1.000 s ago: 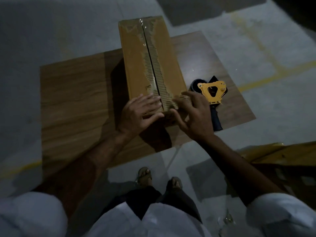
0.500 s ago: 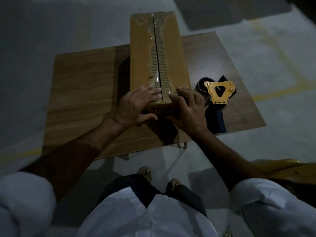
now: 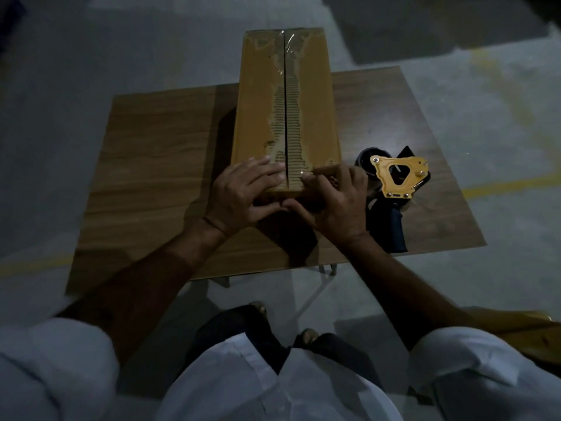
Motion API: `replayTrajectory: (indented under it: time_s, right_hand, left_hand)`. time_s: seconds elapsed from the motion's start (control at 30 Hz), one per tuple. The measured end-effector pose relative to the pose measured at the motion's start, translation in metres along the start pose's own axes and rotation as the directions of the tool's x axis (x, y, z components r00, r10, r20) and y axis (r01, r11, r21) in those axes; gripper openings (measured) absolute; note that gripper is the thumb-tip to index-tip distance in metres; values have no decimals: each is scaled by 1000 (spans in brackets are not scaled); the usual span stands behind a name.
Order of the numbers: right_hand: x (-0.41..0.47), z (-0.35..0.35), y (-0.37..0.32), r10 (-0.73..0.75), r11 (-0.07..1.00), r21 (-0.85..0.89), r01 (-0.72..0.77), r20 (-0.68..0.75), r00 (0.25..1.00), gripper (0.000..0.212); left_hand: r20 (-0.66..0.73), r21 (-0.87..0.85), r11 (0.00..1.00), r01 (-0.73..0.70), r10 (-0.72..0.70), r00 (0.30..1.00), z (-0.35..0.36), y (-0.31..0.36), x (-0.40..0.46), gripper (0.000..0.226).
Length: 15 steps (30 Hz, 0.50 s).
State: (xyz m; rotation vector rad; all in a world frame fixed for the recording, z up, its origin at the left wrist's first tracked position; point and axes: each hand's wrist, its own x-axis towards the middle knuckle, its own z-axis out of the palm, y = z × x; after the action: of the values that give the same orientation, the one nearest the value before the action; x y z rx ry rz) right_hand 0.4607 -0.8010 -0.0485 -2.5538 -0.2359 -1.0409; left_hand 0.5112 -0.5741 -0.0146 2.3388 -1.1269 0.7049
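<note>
My left hand (image 3: 243, 196) presses flat on the cardboard box (image 3: 258, 101); my right hand (image 3: 337, 202) grips its near end, tape dispenser (image 3: 394, 177) beside on the wooden surface (image 3: 158, 153).

The scene is dim and grainy, lit weakly from above on the far right. The cardboard box (image 3: 258, 117) casts a dark shadow left and near onto the table (image 3: 158, 165). Small glints show on its far end and beside the tape dispenser (image 3: 397, 174). The white sleeves (image 3: 54, 375) at the near edge are blurred and stretched; the corners darken.
</note>
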Motion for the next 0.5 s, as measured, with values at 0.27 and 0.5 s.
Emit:
replayTrajectory:
  time_s: [0.27, 0.5]
  right_hand:
    - [-8, -11, 8, -87, 994, -44, 96, 185, 979, 78]
    - [20, -13, 8, -64, 997, 39, 61, 96, 993, 41]
  left_hand:
    - [219, 125, 992, -33, 5, 976, -18, 1, -7, 78]
    - [12, -43, 995, 94, -93, 996, -12, 0, 9, 30]
